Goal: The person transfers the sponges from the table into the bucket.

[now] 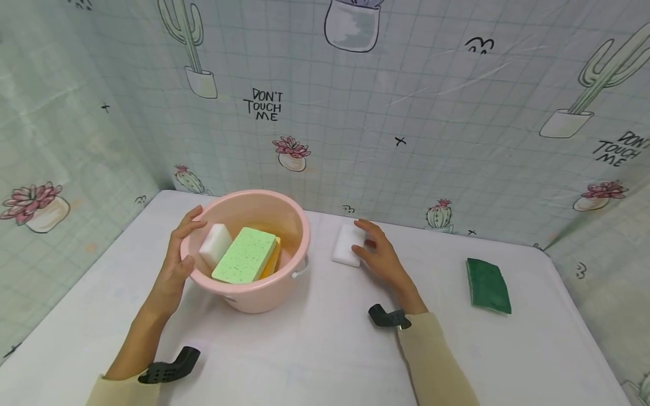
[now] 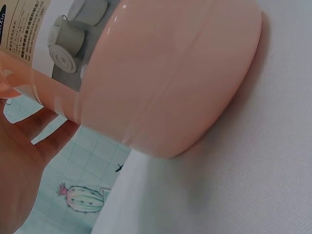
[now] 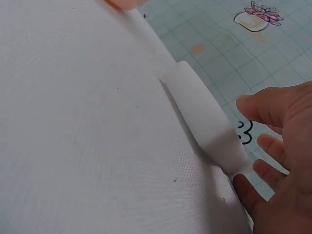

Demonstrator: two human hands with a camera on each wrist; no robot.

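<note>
A pink bucket (image 1: 250,296) stands on the left of the white table. My left hand (image 1: 172,265) holds its left side, thumb and fingers spread along the rim; in the left wrist view the fingers reach behind the bucket wall (image 2: 161,83). Inside lie a white sponge (image 1: 215,246), a speckled light-green sponge (image 1: 246,255) and a yellow sponge (image 1: 272,260), partly covered by the green one. Right of the bucket, another white sponge (image 1: 346,245) lies flat on the table. My right hand (image 1: 383,259) is at its right edge, fingers spread, with the thumb apart from it in the right wrist view.
A dark green scouring pad (image 1: 488,286) lies on the right part of the table (image 1: 325,349). A curtain (image 1: 355,96) printed with cacti hangs behind the table and along both sides. The bucket's handle joint (image 1: 301,269) sticks out on its right.
</note>
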